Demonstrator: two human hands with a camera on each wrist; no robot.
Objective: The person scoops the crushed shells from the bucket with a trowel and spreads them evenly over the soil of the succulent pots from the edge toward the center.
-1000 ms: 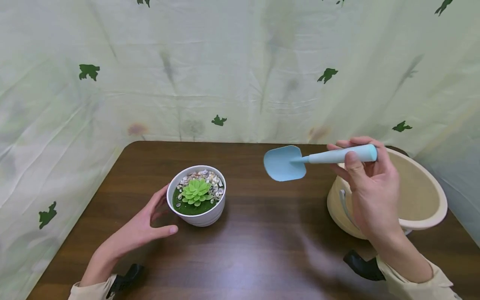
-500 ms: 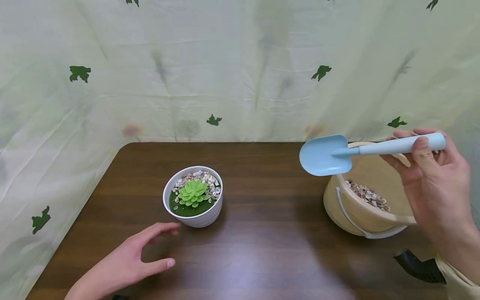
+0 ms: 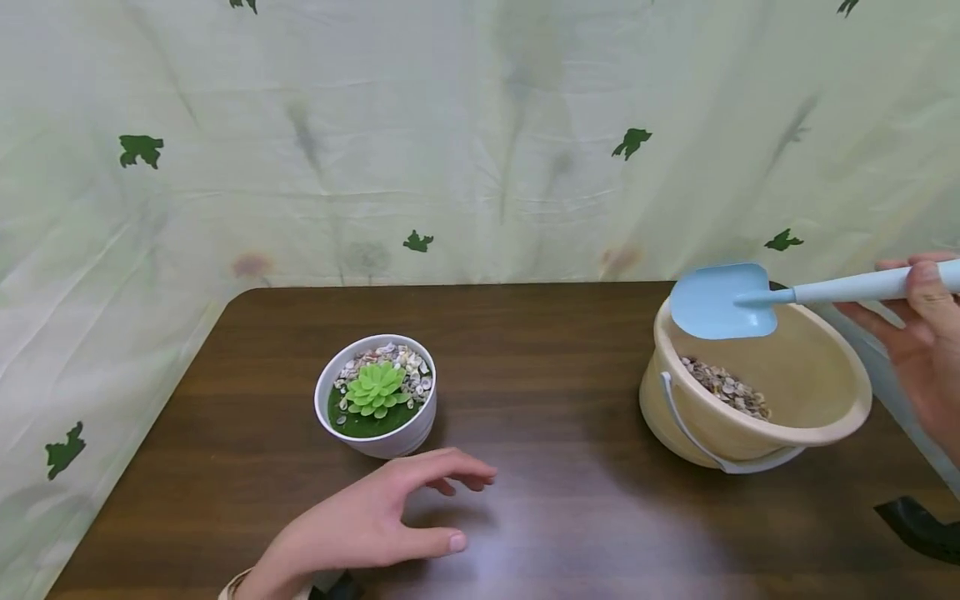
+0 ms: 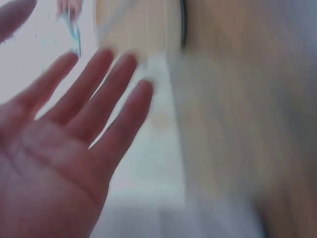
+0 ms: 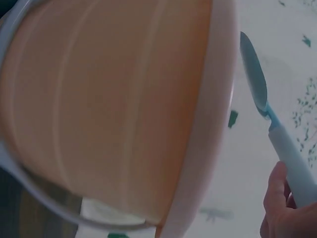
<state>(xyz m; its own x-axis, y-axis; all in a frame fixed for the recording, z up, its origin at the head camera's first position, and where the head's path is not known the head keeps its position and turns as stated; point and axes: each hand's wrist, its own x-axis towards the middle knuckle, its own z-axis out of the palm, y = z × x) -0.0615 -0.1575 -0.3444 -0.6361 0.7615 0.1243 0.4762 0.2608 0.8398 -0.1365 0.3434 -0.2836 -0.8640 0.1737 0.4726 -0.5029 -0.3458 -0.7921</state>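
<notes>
At the right edge of the head view my right hand [image 3: 930, 342] grips the pale handle of a light blue trowel [image 3: 723, 302]. Its blade hovers over the left part of a cream bucket's rim [image 3: 843, 421]; no load shows on it. Inside the bucket lies a heap of small shells or pebbles [image 3: 726, 387]. My left hand [image 3: 375, 517] is in the air in front of a white pot [image 3: 397, 437], fingers spread and holding nothing. In the pot, a green succulent [image 3: 377, 389] stands amid pebbles and green moss. The left wrist view shows the left palm [image 4: 54, 163] with blur behind.
A brown wooden table [image 3: 525, 358] carries the pot at left and the bucket at right. A grey handle [image 3: 690, 429] hangs down the bucket's front. Behind the table hangs a pale curtain [image 3: 450, 125] with leaf patterns.
My right hand has carried the trowel rightward, from left of the bucket to above it. My left hand has left the pot's side and moved right, toward the front. The view has shifted slightly.
</notes>
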